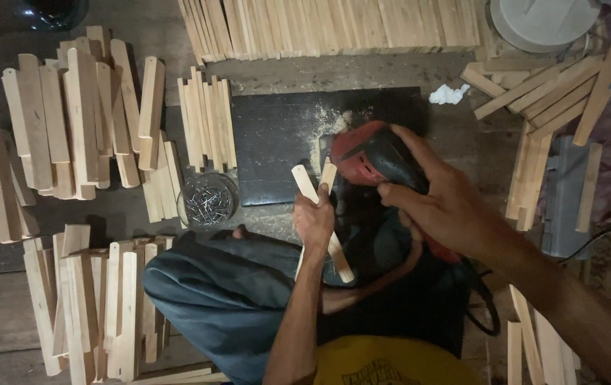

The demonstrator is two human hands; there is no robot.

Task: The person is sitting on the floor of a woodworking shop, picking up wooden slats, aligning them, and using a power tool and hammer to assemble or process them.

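My left hand [314, 217] grips a pale wooden slat [304, 182] that runs diagonally from near the drill down toward my lap. My right hand [442, 203] is wrapped around a red and black power drill [366, 153], whose nose points left at the slat's upper end. Both sit over a dark board [277, 135] dusted with sawdust [330, 125]. My knee in dark cloth [227, 285] lies just below the left hand.
Stacks of cut wooden slats lie at the left [77, 114], lower left [91, 306], behind the board [209, 128], along the top [334, 28] and at the right [541, 93]. A round container of nails [207, 201] stands by the board. A pale bucket [541, 21] sits top right.
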